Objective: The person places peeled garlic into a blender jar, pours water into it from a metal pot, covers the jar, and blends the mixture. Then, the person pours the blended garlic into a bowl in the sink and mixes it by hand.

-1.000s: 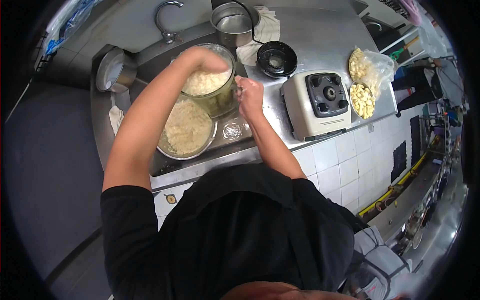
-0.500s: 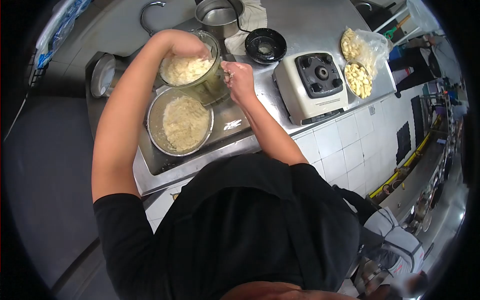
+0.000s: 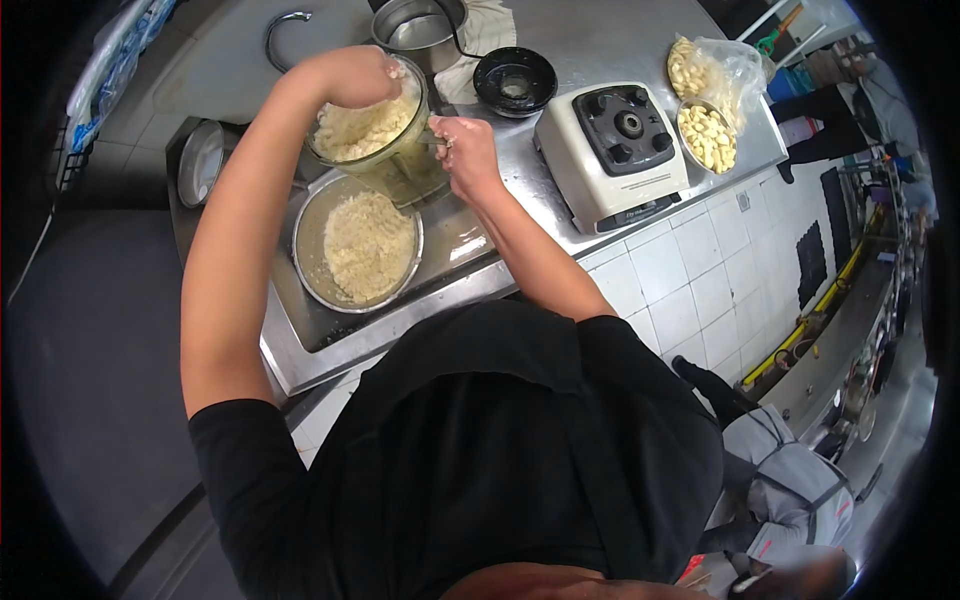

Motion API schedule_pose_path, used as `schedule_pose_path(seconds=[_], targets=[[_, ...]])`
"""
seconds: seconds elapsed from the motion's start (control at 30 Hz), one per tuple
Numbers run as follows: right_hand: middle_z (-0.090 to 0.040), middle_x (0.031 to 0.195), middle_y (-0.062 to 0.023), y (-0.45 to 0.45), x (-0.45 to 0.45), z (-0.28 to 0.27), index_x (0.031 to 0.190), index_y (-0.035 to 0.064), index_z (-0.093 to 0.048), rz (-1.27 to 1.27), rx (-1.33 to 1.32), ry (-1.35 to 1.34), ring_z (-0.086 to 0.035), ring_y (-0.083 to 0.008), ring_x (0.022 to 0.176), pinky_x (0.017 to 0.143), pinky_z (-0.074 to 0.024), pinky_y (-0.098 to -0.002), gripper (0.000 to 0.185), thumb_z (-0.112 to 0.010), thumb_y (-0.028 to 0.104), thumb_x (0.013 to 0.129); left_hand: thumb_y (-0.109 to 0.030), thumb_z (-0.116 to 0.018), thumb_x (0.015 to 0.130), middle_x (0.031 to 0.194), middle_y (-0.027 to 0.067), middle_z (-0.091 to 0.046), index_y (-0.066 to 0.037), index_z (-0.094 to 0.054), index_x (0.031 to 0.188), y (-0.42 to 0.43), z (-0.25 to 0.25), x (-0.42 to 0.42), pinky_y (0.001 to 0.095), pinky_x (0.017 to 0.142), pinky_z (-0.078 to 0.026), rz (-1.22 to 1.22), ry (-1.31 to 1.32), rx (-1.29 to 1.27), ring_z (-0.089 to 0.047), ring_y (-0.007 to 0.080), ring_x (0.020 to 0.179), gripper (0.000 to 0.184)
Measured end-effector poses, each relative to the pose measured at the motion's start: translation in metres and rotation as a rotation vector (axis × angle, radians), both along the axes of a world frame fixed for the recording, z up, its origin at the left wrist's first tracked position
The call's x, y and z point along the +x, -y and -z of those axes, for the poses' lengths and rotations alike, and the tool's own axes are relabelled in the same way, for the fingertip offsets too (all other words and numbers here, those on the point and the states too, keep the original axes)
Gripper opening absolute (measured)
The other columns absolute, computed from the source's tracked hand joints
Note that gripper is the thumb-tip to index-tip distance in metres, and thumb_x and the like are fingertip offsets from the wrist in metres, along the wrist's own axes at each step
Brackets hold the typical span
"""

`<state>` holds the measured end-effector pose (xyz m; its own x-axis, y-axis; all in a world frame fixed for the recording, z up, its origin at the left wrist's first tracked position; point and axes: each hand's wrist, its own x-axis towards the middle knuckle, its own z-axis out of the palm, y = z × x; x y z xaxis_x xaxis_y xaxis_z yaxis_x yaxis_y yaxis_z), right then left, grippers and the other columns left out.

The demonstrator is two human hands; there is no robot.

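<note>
My right hand point(image 3: 465, 152) is closed round the handle of a clear blender jar point(image 3: 412, 172), which leans over a metal bowl. Pale yellow chopped food point(image 3: 362, 132) fills the jar's upper part. At its mouth is my left hand point(image 3: 358, 78), bent at the wrist, with pale crumbs on it; its fingers are mostly hidden. Below the jar, the round metal bowl point(image 3: 302, 262) holds a mound of finely ground pale food point(image 3: 365, 250). The white blender base point(image 3: 640, 185) stands to the right, with no jar on it.
A black round lid point(image 3: 514, 82), a steel pot point(image 3: 425, 35) and a cloth point(image 3: 490, 35) lie at the back. Two bowls of pale peeled cloves point(image 3: 710, 140) and a plastic bag point(image 3: 738, 85) sit at the right edge. Another metal container point(image 3: 203, 163) is at left. Other people stand nearby.
My left hand has risen slightly and moved left at the jar's mouth. The jar stays in my right hand over the bowl. The whole view has shifted a little.
</note>
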<state>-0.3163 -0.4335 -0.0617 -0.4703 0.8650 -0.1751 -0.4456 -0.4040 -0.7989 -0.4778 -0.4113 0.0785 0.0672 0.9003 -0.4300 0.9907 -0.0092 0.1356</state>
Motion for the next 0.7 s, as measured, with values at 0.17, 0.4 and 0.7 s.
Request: schedule_pose_path(seconds=[0.17,0.4,0.7], targets=[[-0.045,0.049,0.0019,0.002,0.002,-0.003,0.054,0.0052,-0.055,0.026,-0.050,0.002,-0.036,-0.0062,0.041,0.039,-0.0225,-0.0235,0.025,-0.060,0.016,0.076,-0.033,-0.047,0.081,0.104,0.0221,-0.059,-0.003,-0.059,0.104,0.001,0.018,0.008,0.0399,0.085,-0.042,0.056,0.002,-0.006,-0.056,0.0358,0.097,0.040],[-0.044,0.049,0.0024,-0.004,0.003,0.000,0.054,0.0055,-0.054,0.074,-0.021,-0.030,-0.035,-0.0057,0.041,0.039,-0.0218,-0.0237,0.026,-0.060,0.016,0.077,-0.033,-0.042,0.082,0.098,0.0223,-0.061,-0.003,-0.061,0.098,0.001,0.044,0.009,0.0400,0.082,-0.042,-0.016,0.125,-0.039,-0.057,0.0365,0.093,0.039],[-0.044,0.050,0.0034,-0.007,0.002,0.010,0.054,0.0046,-0.054,0.134,-0.053,-0.012,-0.035,-0.0050,0.042,0.040,-0.0214,-0.0234,0.025,-0.060,0.015,0.076,-0.028,-0.041,0.083,0.085,0.0182,-0.063,-0.004,-0.062,0.089,0.018,0.045,0.009,0.0367,0.074,-0.044,0.005,0.273,-0.082,-0.059,0.0293,0.078,0.033]])
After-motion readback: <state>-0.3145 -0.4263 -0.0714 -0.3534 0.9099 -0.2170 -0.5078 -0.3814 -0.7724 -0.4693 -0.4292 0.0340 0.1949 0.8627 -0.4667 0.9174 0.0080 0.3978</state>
